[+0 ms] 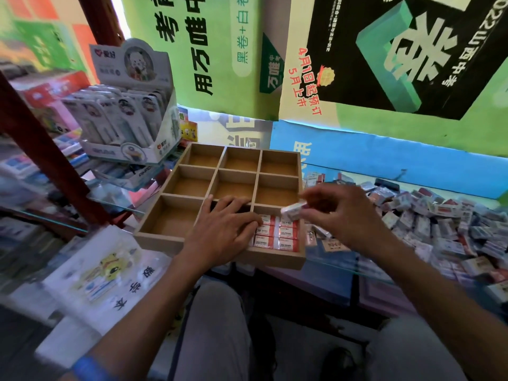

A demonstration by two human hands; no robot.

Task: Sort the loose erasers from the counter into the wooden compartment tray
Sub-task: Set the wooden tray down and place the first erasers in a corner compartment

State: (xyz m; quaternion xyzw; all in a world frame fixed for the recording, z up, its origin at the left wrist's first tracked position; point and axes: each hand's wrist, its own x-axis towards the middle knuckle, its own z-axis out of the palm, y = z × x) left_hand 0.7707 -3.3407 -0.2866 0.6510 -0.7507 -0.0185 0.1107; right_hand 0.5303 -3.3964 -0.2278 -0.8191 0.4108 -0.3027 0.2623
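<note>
A wooden tray (176,171) with nine compartments sits on the glass counter. Its near right compartment holds several red-and-white wrapped erasers (277,235) laid flat in rows. My left hand (225,232) lies flat over the near middle compartment, its fingertips touching the packed erasers. My right hand (341,213) hovers over the tray's right edge and pinches one wrapped eraser (292,210) just above the filled compartment. A big heap of loose erasers (439,218) covers the counter to the right.
A display box of carded stationery (129,111) stands behind the tray on the left. A white packet with a yellow cartoon (107,268) lies at the near left. Posters hang on the back wall. The glass counter edge (343,266) runs in front of the heap.
</note>
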